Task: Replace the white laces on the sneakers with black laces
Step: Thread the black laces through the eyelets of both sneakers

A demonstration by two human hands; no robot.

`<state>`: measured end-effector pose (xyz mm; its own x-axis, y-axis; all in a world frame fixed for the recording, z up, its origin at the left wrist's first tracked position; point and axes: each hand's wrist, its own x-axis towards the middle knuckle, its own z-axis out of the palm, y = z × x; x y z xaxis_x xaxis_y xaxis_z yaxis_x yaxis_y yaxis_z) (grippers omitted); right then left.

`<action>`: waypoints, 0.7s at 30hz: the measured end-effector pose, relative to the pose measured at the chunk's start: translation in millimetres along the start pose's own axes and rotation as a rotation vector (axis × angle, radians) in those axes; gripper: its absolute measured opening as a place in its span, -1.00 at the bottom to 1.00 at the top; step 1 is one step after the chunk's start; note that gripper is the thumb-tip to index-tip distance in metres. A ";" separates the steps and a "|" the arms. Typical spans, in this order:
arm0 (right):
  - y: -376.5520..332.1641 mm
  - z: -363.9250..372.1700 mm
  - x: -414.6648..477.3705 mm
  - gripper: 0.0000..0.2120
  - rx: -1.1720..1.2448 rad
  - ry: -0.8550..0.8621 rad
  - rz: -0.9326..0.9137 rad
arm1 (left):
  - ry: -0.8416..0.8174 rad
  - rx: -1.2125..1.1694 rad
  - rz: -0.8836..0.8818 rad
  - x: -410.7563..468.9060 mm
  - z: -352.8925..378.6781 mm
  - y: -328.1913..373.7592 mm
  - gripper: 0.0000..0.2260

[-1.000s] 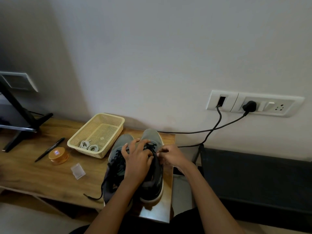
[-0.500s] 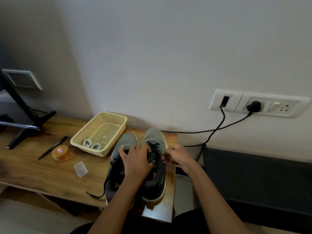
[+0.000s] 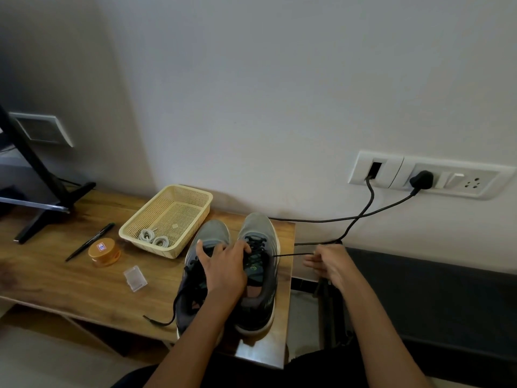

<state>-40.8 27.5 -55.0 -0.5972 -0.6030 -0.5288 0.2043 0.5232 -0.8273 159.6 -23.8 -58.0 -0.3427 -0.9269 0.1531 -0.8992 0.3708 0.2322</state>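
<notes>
Two grey sneakers stand side by side at the right end of the wooden table (image 3: 70,278), toes towards the wall. My left hand (image 3: 223,268) lies flat over both, fingers spread, pressing on the left sneaker (image 3: 209,236) and on the lacing of the right sneaker (image 3: 258,228). A black lace (image 3: 291,255) runs taut from the right sneaker's eyelets out to my right hand (image 3: 328,261), which pinches its end beyond the table's edge. Another black lace end (image 3: 159,322) trails from the left sneaker. Coiled white laces (image 3: 154,238) lie in the yellow basket (image 3: 201,196).
On the table, left of the basket, lie a black pen (image 3: 91,241), an orange round container (image 3: 104,252) and a small clear plastic box (image 3: 135,278). A black stand (image 3: 47,189) occupies the far left. Black cables (image 3: 363,212) hang from the wall sockets (image 3: 430,175) on the right.
My right hand has moved to the right, away from the right sneaker, drawing the black lace out taut. My left hand stays pressed on the sneakers.
</notes>
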 end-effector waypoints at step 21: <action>-7.0 45.0 -28.4 -0.81 -0.673 -0.202 -0.640 | -0.479 -0.145 -0.020 21.4 -38.7 -46.9 -0.39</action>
<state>9.6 13.9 -42.7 -0.2830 -0.9551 -0.0876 -0.6425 0.2566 -0.7220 204.9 -58.8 -28.4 -0.4430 -0.8438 -0.3029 -0.8714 0.3259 0.3666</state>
